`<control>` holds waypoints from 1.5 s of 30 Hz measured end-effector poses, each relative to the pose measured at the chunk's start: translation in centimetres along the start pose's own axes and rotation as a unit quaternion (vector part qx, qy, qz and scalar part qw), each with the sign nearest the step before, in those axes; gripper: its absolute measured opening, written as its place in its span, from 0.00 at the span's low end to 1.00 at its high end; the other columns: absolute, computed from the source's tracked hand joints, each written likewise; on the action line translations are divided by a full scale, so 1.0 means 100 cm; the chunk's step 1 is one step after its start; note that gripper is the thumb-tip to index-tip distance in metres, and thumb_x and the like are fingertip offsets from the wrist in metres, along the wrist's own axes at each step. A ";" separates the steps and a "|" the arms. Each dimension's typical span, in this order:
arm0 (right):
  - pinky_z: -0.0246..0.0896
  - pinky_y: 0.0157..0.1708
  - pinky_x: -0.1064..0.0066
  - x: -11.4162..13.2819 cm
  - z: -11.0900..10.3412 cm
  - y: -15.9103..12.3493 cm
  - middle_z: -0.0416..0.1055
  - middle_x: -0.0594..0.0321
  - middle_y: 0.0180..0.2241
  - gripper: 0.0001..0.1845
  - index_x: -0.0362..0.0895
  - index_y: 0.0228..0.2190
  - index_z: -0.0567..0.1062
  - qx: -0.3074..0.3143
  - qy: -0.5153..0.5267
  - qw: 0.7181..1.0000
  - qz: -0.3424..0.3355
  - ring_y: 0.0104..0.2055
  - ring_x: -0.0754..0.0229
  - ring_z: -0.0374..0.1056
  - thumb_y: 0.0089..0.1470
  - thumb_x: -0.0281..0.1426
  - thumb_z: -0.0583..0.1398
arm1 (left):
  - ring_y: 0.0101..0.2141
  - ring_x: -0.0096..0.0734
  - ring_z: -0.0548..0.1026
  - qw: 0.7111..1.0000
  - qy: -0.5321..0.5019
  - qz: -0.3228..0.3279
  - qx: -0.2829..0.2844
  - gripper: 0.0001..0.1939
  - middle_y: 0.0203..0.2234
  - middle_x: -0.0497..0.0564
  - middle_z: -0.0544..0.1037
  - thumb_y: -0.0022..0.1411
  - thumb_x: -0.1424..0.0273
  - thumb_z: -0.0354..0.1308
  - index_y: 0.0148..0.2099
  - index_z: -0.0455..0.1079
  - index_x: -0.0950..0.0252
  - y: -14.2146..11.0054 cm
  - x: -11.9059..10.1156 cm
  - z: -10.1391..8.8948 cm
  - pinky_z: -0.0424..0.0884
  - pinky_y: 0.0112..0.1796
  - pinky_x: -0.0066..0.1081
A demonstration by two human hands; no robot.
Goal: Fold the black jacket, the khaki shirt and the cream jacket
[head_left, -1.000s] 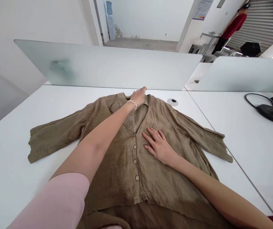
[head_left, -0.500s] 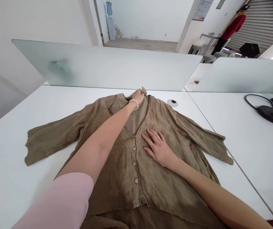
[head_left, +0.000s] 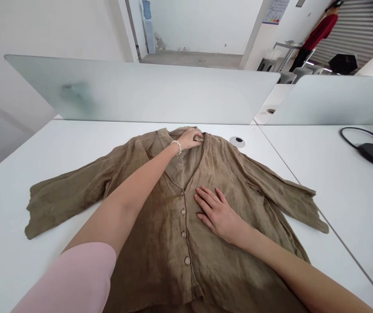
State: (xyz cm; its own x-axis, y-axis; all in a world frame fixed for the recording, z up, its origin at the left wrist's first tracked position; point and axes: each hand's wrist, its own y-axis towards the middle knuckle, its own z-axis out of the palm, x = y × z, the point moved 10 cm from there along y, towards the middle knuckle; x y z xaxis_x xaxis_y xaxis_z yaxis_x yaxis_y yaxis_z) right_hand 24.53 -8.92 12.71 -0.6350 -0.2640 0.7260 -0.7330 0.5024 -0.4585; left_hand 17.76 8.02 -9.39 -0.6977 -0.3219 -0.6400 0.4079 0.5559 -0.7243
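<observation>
The left hand (head_left: 189, 139) lies curled at the collar of an olive linen shirt (head_left: 160, 269), though whether it pinches the cloth cannot be told, while the right hand (head_left: 219, 215) rests open and flat just beside the buttons (head_left: 183, 234). The shirt lies spread on the white counter (head_left: 7, 226), with open room beyond both sleeves (head_left: 65, 204). Just past the left hand stand a frosted divider (head_left: 141, 91) and a cable grommet (head_left: 237, 141).

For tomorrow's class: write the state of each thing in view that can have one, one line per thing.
Olive-brown linen button-front shirt: lying flat, sleeves spread, wrinkled.
Round pale buttons: done up.
Left hand: curled at the neckline.
Right hand: open, flat on the shirt front.
Frosted glass divider: upright.
</observation>
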 end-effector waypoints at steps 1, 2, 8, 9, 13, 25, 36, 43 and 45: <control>0.53 0.60 0.37 -0.001 -0.003 0.000 0.55 0.45 0.64 0.26 0.34 0.62 0.64 0.009 0.012 1.000 -0.009 0.67 0.42 0.49 0.69 0.36 0.49 | 0.60 0.45 0.64 1.000 0.005 0.014 0.010 0.17 0.55 0.62 0.69 0.53 0.74 0.63 0.47 0.74 0.68 -0.006 -0.003 0.003 0.60 0.62 0.38; 0.54 0.60 0.38 -0.005 -0.009 0.002 0.57 0.45 0.63 0.25 0.35 0.61 0.65 0.017 0.030 0.999 -0.014 0.66 0.42 0.51 0.69 0.37 0.51 | 0.63 0.46 0.60 1.000 0.004 0.022 0.011 0.20 0.59 0.63 0.64 0.54 0.70 0.65 0.50 0.73 0.69 -0.012 -0.006 0.005 0.58 0.63 0.38; 0.68 0.51 0.57 -0.078 -0.076 0.069 0.70 0.52 0.49 0.13 0.41 0.45 0.76 -0.036 0.155 0.984 0.075 0.48 0.52 0.70 0.66 0.30 0.54 | 0.52 0.34 0.71 0.988 -0.080 -0.027 -0.127 0.10 0.50 0.60 0.70 0.66 0.74 0.50 0.46 0.71 0.69 -0.024 0.001 0.001 0.64 0.59 0.36; 0.68 0.49 0.59 -0.098 -0.084 0.087 0.72 0.53 0.45 0.11 0.41 0.42 0.77 -0.054 0.160 0.979 0.115 0.44 0.54 0.71 0.64 0.28 0.55 | 0.48 0.32 0.73 0.982 -0.105 -0.044 -0.152 0.10 0.49 0.60 0.70 0.65 0.76 0.51 0.46 0.70 0.69 -0.024 0.005 0.000 0.67 0.56 0.35; 0.64 0.49 0.64 -0.172 -0.082 0.149 0.75 0.58 0.37 0.12 0.42 0.37 0.78 -0.102 0.173 0.941 0.273 0.42 0.56 0.71 0.58 0.20 0.55 | 0.42 0.29 0.75 0.951 -0.216 -0.105 -0.196 0.13 0.45 0.58 0.74 0.58 0.80 0.57 0.46 0.64 0.68 -0.021 0.027 0.006 0.72 0.48 0.30; 0.62 0.47 0.60 -0.222 -0.006 0.160 0.69 0.46 0.46 0.16 0.39 0.43 0.70 -0.201 0.119 0.880 0.414 0.46 0.46 0.67 0.56 0.35 0.61 | 0.37 0.30 0.77 0.987 -0.070 -0.042 -0.141 0.18 0.32 0.49 0.79 0.62 0.81 0.47 0.53 0.64 0.65 -0.018 0.029 -0.042 0.70 0.47 0.31; 0.61 0.48 0.59 -0.218 -0.007 0.160 0.69 0.47 0.46 0.13 0.38 0.42 0.70 -0.211 0.113 0.884 0.401 0.47 0.47 0.66 0.53 0.27 0.57 | 0.52 0.44 0.73 0.955 0.242 -0.172 0.009 0.19 0.52 0.64 0.72 0.67 0.70 0.47 0.56 0.68 0.71 0.025 0.100 -0.069 0.68 0.52 0.36; 0.61 0.49 0.58 -0.217 -0.007 0.160 0.69 0.47 0.47 0.13 0.38 0.43 0.71 -0.213 0.118 0.883 0.401 0.48 0.47 0.66 0.53 0.26 0.57 | 0.46 0.38 0.75 0.949 0.249 -0.171 0.089 0.18 0.45 0.57 0.78 0.64 0.59 0.57 0.47 0.76 0.67 0.030 0.105 -0.064 0.69 0.47 0.28; 0.61 0.49 0.58 -0.218 -0.006 0.161 0.69 0.47 0.47 0.13 0.38 0.42 0.71 -0.211 0.121 0.883 0.402 0.47 0.46 0.66 0.53 0.26 0.56 | 0.45 0.37 0.75 0.947 0.253 -0.165 0.110 0.17 0.44 0.55 0.79 0.61 0.59 0.59 0.46 0.77 0.66 0.031 0.104 -0.069 0.69 0.45 0.27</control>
State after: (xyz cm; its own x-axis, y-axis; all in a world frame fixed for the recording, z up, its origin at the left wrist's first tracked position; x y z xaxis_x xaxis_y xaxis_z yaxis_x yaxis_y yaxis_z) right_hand 26.75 5.43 -10.22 -0.8006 0.4752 0.3649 0.1187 0.7228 -0.6808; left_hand 7.69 11.67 -16.54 -0.9789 -0.0102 -0.2041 0.1919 0.2971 -0.9354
